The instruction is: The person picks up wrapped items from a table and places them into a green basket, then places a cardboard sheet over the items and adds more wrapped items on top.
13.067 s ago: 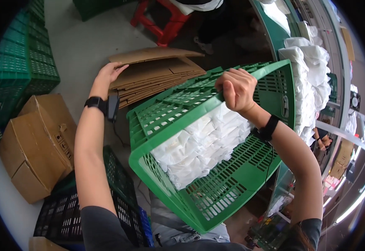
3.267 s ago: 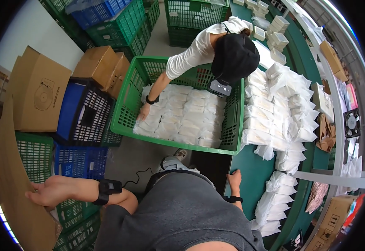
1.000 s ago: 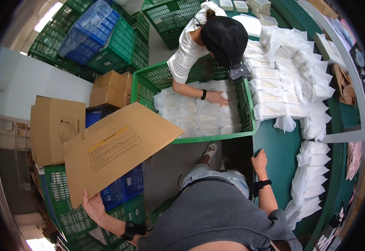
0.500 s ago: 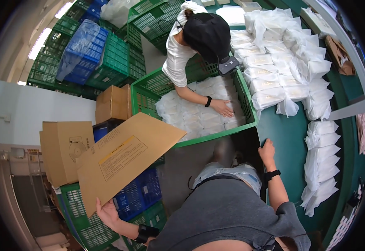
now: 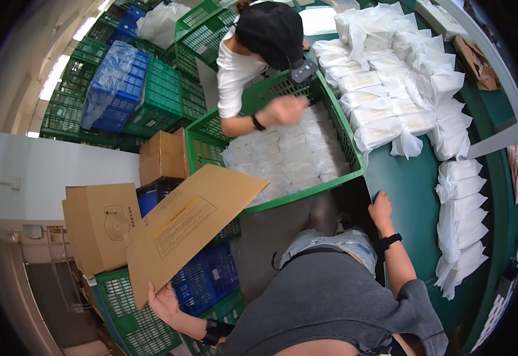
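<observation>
Along the green surface (image 5: 398,190) lie rows of white-wrapped packages (image 5: 379,111); the person's right hand (image 5: 381,209) rests at its edge, fingers curled together. The left hand (image 5: 165,302) has fingers clamped on a flat brown cardboard sheet (image 5: 195,221), above a blue plastic crate (image 5: 210,282).

We hold up a flat, stiff sheet of brown cardboard (image 5: 190,232) in our left hand (image 5: 165,302), which grips it by a lower edge close to its bottom corner. The angular panel tilts up toward the right, its printed face showing an outlined box topped by a yellow band above fine dark lines. Its right-hand corner overlaps our view of the near rim of a green slatted plastic crate (image 5: 306,194); whether they touch we cannot tell. Our right hand (image 5: 381,209) rests, fingers curled, at the left edge of the smooth green tabletop (image 5: 404,193).
</observation>
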A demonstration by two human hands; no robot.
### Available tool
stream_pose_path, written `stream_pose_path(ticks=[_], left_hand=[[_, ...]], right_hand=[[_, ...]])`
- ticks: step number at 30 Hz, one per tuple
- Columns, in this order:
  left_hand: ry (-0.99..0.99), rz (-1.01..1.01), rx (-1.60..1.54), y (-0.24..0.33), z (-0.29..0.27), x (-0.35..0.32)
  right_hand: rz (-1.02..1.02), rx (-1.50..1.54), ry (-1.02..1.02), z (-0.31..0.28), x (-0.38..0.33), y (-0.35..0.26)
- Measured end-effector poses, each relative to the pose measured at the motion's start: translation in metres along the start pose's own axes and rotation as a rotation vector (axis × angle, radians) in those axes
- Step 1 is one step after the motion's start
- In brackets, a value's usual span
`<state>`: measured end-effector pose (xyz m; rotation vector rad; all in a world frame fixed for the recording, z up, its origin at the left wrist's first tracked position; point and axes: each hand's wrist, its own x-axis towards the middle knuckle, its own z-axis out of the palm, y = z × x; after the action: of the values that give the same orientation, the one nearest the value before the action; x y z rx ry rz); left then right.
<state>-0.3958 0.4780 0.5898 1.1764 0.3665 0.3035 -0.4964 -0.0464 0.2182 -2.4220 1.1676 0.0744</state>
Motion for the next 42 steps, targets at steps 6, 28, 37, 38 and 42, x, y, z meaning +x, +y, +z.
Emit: stream_pose_path(ticks=[6,28,37,38,42], left_hand=[[-0.016,-0.075,-0.009,-0.009,0.009,0.007],[0.087,-1.401,-0.428,-0.383,0.064,0.197],[-1.073,-0.565,0.997,-0.347,0.090,0.178],[-1.161,-0.627,0.894,-0.333,0.099,0.175],[-0.253,-1.404,0.220,-0.330,0.164,0.189]], right_hand=[[-0.016,-0.004,0.038,0.003,-0.001,0.003],[0.189,0.028,0.032,0.001,-0.005,-0.003],[0.317,0.131,0.140,0.019,-0.009,0.006],[0.353,0.252,0.075,0.019,-0.009,0.006],[0.446,0.626,0.020,0.006,-0.041,-0.007]])
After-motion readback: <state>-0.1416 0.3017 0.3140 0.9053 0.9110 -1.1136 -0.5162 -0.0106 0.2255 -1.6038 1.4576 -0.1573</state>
